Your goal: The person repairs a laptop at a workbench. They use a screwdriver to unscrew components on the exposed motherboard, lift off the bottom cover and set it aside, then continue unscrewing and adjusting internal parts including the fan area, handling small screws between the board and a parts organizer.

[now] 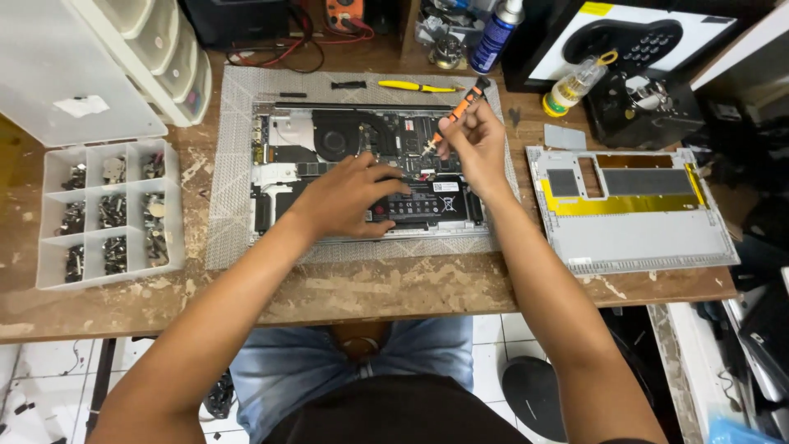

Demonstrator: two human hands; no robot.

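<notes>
Opened laptop (362, 168) lying flat on a grey mat (230, 164) in the middle of a worn wooden table (370, 292), back cover off, fan, board and black battery (423, 201) exposed. Left hand (349, 197) spread palm down, fingers loosely open, resting on the battery area near the front edge of the laptop, gripping nothing. Right hand (477, 148) just beside it, over the right half of the board, fingers closed around an orange-handled screwdriver (456, 115), held tilted with its handle pointing up and away and its tip down at the board directly under the hand. Removed bottom cover (633, 214), grey with a yellow strip, lying to the right of the laptop, well apart from both hands. Clear compartment tray of screws (107, 214) at the left side of the table. Yellow-handled tool (415, 85) beyond the laptop's far edge, and a small bottle with a yellow cap (571, 86) further right
</notes>
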